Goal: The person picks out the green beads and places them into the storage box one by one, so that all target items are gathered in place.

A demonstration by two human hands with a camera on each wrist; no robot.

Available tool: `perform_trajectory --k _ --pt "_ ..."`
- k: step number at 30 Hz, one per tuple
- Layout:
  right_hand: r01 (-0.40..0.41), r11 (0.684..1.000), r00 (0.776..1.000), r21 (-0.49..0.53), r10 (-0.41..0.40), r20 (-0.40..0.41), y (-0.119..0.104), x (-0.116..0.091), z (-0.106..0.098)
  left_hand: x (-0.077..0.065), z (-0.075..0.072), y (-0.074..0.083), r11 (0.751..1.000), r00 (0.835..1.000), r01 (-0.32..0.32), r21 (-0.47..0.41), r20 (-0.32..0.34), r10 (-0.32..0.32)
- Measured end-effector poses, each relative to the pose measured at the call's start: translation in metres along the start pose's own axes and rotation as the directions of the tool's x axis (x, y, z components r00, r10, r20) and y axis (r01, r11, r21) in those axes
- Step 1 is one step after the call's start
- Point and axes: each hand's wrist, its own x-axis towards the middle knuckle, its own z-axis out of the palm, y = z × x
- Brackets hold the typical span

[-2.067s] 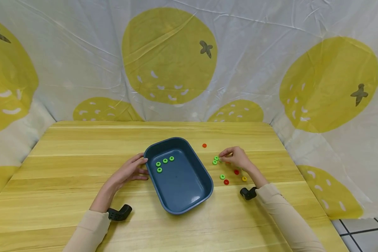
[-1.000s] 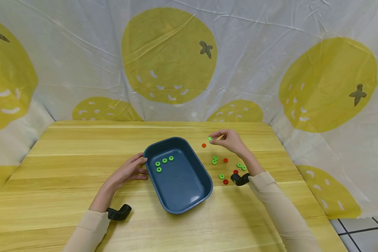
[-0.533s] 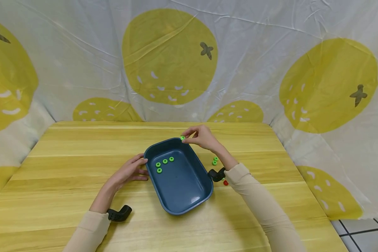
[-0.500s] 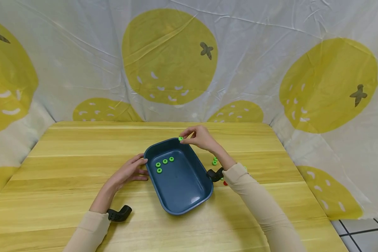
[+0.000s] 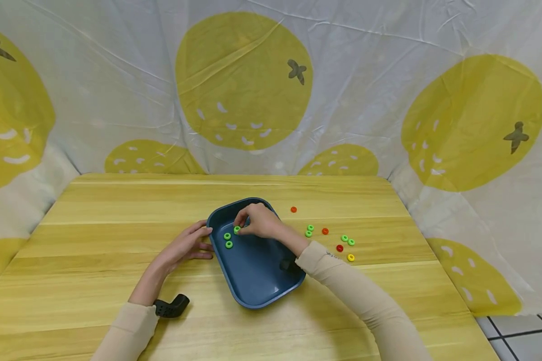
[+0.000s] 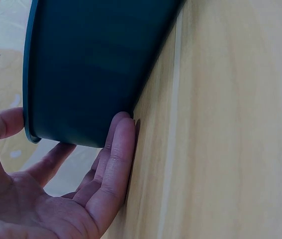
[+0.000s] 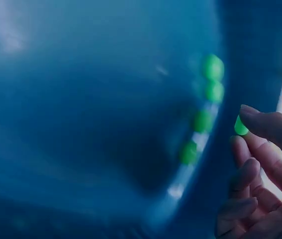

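Observation:
A dark blue plastic tub (image 5: 257, 281) stands on the wooden table, with several small green ring beads (image 5: 229, 244) near its left end. My right hand (image 5: 262, 220) is inside the tub, pinching a green ring bead (image 7: 240, 126) between thumb and finger. In the right wrist view, this bead is held apart from a blurred row of green beads (image 7: 202, 121) on the tub floor. My left hand (image 5: 191, 242) rests against the tub's outer left side. The left wrist view shows its thumb at the rim and its extended fingers (image 6: 117, 164) touching the wall.
Right of the tub lie loose green beads (image 5: 345, 238), red beads (image 5: 340, 248), an orange-red bead (image 5: 293, 209) and a yellow bead (image 5: 351, 257). My right forearm covers part of the table (image 5: 117, 210). A fruit-print cloth (image 5: 352, 100) hangs behind.
My right hand picked a green bead from the right group, carried it left over the tub's far rim, and lowered it inside. My left hand and the tub stay put.

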Motion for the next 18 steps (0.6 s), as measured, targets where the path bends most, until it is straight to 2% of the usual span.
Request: perform_trajectory --k 6,11,18 --pt "-0.026 0.994 0.995 -0.107 0.036 0.091 -0.002 -0.002 0.018 0.000 -0.002 0.000 1.000 1.000 -0.006 -0.002 0.005 0.006" --pt "-0.038 0.988 0.993 -0.152 0.054 0.102 -0.005 -0.002 0.022 -0.001 -0.002 0.000 1.000 1.000 -0.007 0.000 0.002 0.007" --pt "-0.040 0.988 0.993 -0.153 0.056 0.103 -0.005 -0.003 0.022 -0.002 -0.001 0.001 1.000 1.000 -0.010 -0.001 0.013 0.010"
